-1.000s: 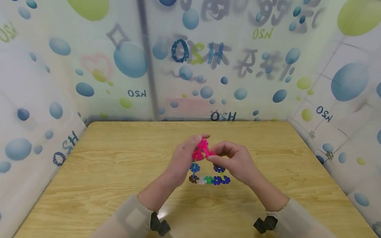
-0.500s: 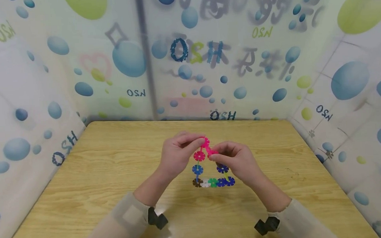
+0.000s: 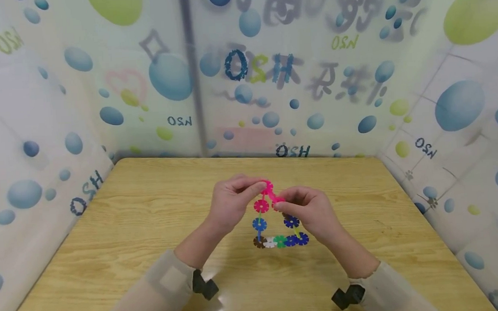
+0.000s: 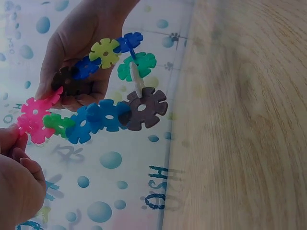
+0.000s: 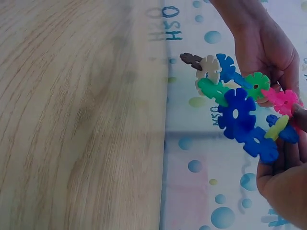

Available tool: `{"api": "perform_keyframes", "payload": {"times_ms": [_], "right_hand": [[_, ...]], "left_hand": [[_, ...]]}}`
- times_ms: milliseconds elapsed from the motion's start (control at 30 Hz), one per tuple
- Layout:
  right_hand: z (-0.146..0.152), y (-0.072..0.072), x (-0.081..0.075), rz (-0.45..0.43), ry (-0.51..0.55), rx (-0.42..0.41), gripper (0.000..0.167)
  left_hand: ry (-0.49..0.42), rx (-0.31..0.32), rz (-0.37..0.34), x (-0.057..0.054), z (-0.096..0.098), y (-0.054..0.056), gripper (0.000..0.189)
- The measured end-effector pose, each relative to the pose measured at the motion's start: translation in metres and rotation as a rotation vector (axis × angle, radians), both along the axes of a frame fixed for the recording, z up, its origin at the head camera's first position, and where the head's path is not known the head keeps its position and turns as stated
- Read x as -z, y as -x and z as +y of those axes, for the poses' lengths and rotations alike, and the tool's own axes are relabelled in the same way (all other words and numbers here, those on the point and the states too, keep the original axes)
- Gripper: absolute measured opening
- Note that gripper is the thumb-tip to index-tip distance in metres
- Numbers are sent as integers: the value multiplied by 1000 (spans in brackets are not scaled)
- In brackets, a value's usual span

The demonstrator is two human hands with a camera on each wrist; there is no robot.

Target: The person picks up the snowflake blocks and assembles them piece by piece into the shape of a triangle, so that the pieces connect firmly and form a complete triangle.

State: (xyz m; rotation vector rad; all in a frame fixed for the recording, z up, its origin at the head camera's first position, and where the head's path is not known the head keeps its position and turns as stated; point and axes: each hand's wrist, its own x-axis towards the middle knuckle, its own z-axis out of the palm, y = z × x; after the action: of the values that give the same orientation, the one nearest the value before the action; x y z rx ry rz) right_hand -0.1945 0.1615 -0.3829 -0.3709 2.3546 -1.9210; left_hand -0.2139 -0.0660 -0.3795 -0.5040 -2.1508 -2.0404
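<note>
A loop of linked plastic snowflake discs (image 3: 259, 224) hangs between both hands above the table. Pink discs (image 3: 261, 205) form its top. Its lower row runs from a brown disc (image 4: 154, 111) through white and green to dark blue discs (image 5: 236, 125). My left hand (image 3: 229, 203) pinches the topmost pink disc between thumb and fingers. With thumb and fingers, my right hand (image 3: 315, 212) grips the loop's upper right side at a pink disc; its fingers partly hide the pieces there. In the left wrist view, a dark brown disc (image 4: 72, 84) lies against the right hand's fingers.
The wood-grain table (image 3: 131, 255) spreads beneath both forearms. White sheets printed with blue and green bubbles (image 3: 170, 77) stand as walls behind it and at both sides. Small black blocks (image 3: 205, 284) are attached near each sleeve cuff.
My left hand has shifted from around the pink discs to a pinch at the top one, uncovering the loop's left side. The loop sits slightly lower in view. The right hand keeps its grip.
</note>
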Motion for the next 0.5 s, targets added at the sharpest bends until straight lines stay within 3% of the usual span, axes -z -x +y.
{"api": "perform_keyframes", "payload": {"times_ms": [200, 500], "right_hand": [[-4, 2, 0, -5, -1, 1, 26], [-3, 4, -1, -58, -12, -3, 29]], "left_hand": [[10, 12, -37, -2, -1, 2, 17], [114, -2, -58, -7, -2, 2, 19]]}}
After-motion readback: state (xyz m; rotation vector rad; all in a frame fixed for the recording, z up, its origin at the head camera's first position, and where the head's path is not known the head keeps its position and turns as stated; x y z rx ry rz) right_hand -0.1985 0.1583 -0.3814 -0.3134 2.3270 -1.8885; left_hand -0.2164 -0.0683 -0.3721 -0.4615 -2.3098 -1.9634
